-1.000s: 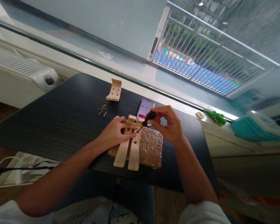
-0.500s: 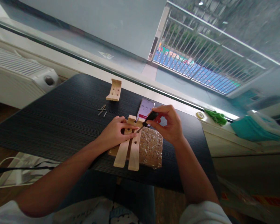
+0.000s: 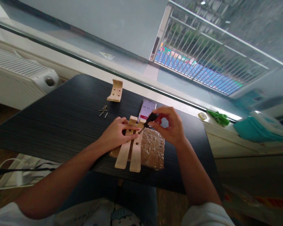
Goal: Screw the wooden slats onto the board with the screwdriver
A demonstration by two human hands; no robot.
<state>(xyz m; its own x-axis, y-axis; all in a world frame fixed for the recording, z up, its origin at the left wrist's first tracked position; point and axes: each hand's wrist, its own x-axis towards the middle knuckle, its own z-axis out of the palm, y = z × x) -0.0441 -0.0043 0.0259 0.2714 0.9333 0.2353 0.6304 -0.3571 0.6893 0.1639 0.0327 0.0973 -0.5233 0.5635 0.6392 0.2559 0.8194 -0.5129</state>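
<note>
My right hand point(image 3: 171, 125) is closed round the dark handle of a screwdriver point(image 3: 151, 119), which is tilted, its shaft running down to the left. Its tip meets a hole in the right slat of a pale wooden piece point(image 3: 135, 157) made of two slats side by side. Across these slats lies my left hand point(image 3: 116, 131), gripping them, with two fingers stretched out on either side of the screwdriver tip. Whether a screw sits under the tip is too small to tell. Beneath the wood is a brown bubble-wrapped pad point(image 3: 153, 149).
Several screws point(image 3: 103, 111) lie loose on the black table point(image 3: 61, 116). A curved wooden part with holes point(image 3: 116, 91) stands behind them. Just beyond the slats lies a phone point(image 3: 147, 107) showing a timer. Tape point(image 3: 202, 116) and a green cloth point(image 3: 218, 118) are on the windowsill.
My right hand and the screwdriver handle have shifted very slightly, with the tip staying at the same hole. My left hand and the wooden piece have kept their place.
</note>
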